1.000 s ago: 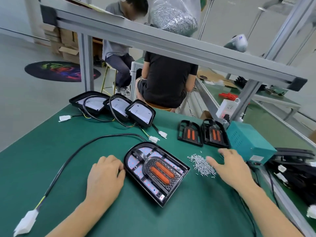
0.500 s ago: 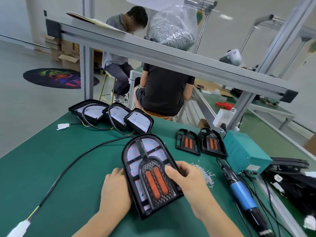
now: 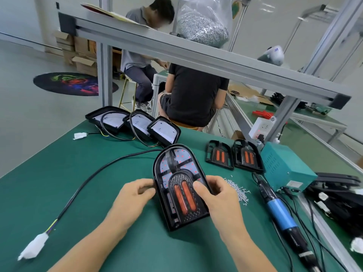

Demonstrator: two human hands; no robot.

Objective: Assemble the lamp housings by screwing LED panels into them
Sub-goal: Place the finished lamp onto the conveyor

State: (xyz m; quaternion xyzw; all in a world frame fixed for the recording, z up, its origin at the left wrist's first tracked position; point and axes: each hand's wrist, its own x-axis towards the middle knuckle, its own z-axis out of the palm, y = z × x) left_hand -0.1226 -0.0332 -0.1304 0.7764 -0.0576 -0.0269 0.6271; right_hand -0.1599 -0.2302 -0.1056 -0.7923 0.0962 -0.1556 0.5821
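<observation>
A black arch-shaped lamp housing [image 3: 176, 173] with a white LED panel and two orange strips lies on the green table [image 3: 59, 183], rounded end away from me. My left hand [image 3: 135, 195] holds its left edge with curled fingers. My right hand [image 3: 216, 195] grips its right edge, thumb on top beside the orange strips. A black cable [image 3: 92, 179] runs from the housing to a white connector [image 3: 33, 250]. A small pile of screws [image 3: 238, 190] lies just right of my right hand. A blue electric screwdriver [image 3: 279, 211] lies further right.
Three housings with white panels [image 3: 135, 124] lean in a row at the far left. Two black inserts with orange strips [image 3: 233, 156] lie at the back right beside a teal box [image 3: 284, 169]. Black parts [image 3: 337, 195] crowd the right edge. An aluminium frame [image 3: 196, 55] crosses overhead; two persons sit beyond.
My right hand left the screw pile and took the housing's right edge. Both hands turned the housing so its rounded end points away from me, then held it steady.
</observation>
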